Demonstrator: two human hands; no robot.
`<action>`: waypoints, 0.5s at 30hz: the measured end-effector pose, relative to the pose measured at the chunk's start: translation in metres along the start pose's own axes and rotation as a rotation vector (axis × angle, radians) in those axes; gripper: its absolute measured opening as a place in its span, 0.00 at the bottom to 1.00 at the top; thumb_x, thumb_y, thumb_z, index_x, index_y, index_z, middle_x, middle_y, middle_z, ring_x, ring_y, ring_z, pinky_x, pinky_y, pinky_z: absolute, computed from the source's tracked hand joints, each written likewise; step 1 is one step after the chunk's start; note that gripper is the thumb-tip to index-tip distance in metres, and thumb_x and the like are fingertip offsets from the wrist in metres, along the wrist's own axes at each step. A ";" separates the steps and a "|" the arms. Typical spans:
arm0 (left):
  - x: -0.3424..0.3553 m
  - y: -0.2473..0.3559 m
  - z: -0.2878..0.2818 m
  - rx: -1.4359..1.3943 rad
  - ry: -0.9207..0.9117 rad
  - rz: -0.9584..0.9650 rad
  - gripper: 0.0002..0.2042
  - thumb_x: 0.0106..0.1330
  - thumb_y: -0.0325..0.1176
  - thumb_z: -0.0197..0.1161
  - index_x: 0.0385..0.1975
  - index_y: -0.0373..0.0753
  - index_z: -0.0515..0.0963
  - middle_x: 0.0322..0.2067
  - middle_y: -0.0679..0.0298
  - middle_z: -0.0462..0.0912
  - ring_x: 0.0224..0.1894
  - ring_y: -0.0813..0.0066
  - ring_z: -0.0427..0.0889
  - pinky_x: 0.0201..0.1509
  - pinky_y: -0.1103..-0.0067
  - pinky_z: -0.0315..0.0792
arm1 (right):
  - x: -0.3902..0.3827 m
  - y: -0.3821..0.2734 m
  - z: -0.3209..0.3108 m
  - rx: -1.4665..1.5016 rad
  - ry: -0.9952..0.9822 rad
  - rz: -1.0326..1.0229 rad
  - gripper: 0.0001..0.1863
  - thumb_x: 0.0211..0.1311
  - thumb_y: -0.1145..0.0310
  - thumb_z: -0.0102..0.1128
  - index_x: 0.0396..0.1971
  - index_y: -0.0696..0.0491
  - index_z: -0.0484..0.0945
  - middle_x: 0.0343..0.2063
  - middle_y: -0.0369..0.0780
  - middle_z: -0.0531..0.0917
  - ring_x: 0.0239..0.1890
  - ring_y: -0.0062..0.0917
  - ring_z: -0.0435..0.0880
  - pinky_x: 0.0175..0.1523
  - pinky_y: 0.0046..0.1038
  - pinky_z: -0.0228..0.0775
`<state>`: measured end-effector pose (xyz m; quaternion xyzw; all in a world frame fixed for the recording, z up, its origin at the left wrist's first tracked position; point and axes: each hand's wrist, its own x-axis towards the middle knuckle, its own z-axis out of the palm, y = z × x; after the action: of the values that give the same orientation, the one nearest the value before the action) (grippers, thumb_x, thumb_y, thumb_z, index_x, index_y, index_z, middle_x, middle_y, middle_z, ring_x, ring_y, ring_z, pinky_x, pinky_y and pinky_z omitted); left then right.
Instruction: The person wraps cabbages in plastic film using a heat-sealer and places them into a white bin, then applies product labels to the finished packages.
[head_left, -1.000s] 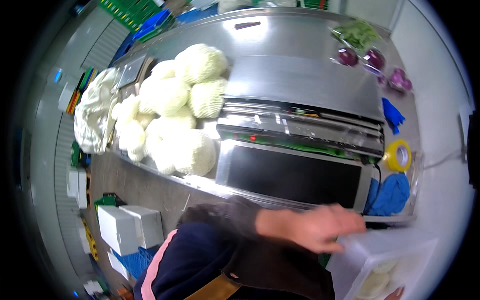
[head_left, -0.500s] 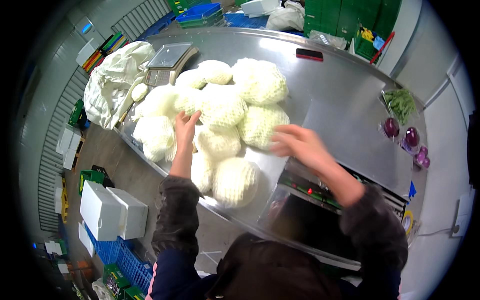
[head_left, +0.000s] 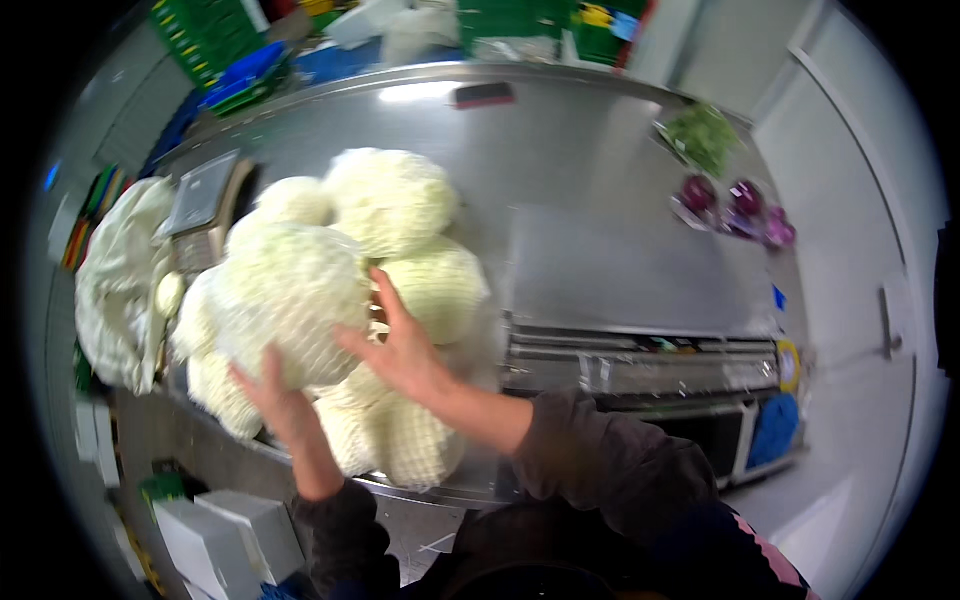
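Note:
A large pale head, which looks like a cabbage in a white foam net (head_left: pixel 290 300), is raised above the pile between my two hands. My left hand (head_left: pixel 285 405) grips it from the near left, fingers against its lower side. My right hand (head_left: pixel 402 350) holds its right side, thumb and fingers spread round the net. Beneath and beyond it lie several more netted cabbages, among them one at the back (head_left: pixel 390 200), one on the right (head_left: pixel 435 290) and one near the front edge (head_left: pixel 415 445). The held one hides part of the pile.
A steel table (head_left: pixel 590 150) carries everything. On its left stand a scale (head_left: pixel 205 190) and a white sack (head_left: pixel 125 285). A wrapping machine with rollers (head_left: pixel 640 370) is at right. Bagged greens (head_left: pixel 700 140), purple vegetables (head_left: pixel 745 198) and a dark phone-like slab (head_left: pixel 484 95) lie farther off.
Both hands, apart and empty before, have closed on a netted cabbage and lifted it. My right hand moved left to it. The whole view has swung to the right.

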<state>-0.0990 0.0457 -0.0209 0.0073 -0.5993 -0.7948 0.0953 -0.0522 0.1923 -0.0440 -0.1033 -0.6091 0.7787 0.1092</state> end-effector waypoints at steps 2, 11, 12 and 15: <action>-0.045 0.021 0.022 -0.158 -0.123 0.031 0.36 0.63 0.34 0.61 0.68 0.38 0.49 0.61 0.54 0.63 0.58 0.58 0.71 0.59 0.65 0.69 | -0.035 -0.043 -0.024 -0.080 0.060 -0.270 0.49 0.57 0.61 0.66 0.69 0.59 0.42 0.63 0.50 0.60 0.65 0.34 0.63 0.66 0.31 0.58; -0.119 -0.010 0.207 -0.081 -0.813 -0.213 0.36 0.58 0.25 0.62 0.66 0.33 0.52 0.59 0.50 0.65 0.57 0.62 0.72 0.58 0.71 0.69 | -0.116 -0.127 -0.255 -0.313 0.601 -0.185 0.34 0.55 0.66 0.66 0.60 0.60 0.65 0.47 0.46 0.78 0.49 0.26 0.77 0.53 0.26 0.70; -0.137 -0.018 0.227 -0.078 -0.835 -0.277 0.35 0.58 0.26 0.63 0.65 0.34 0.53 0.57 0.50 0.67 0.56 0.62 0.72 0.58 0.71 0.70 | -0.124 -0.134 -0.280 -0.299 0.608 -0.143 0.33 0.55 0.65 0.66 0.60 0.60 0.65 0.46 0.46 0.79 0.48 0.26 0.78 0.52 0.26 0.71; -0.182 -0.050 0.267 -0.035 -0.880 -0.398 0.36 0.57 0.28 0.67 0.64 0.38 0.55 0.53 0.48 0.70 0.54 0.60 0.74 0.53 0.72 0.72 | -0.144 -0.133 -0.351 -0.404 0.619 -0.133 0.34 0.57 0.61 0.65 0.61 0.58 0.65 0.46 0.46 0.80 0.48 0.26 0.79 0.50 0.25 0.71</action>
<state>0.0391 0.3420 -0.0124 -0.2168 -0.5563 -0.7352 -0.3210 0.1947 0.5059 0.0059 -0.3136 -0.6940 0.5660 0.3159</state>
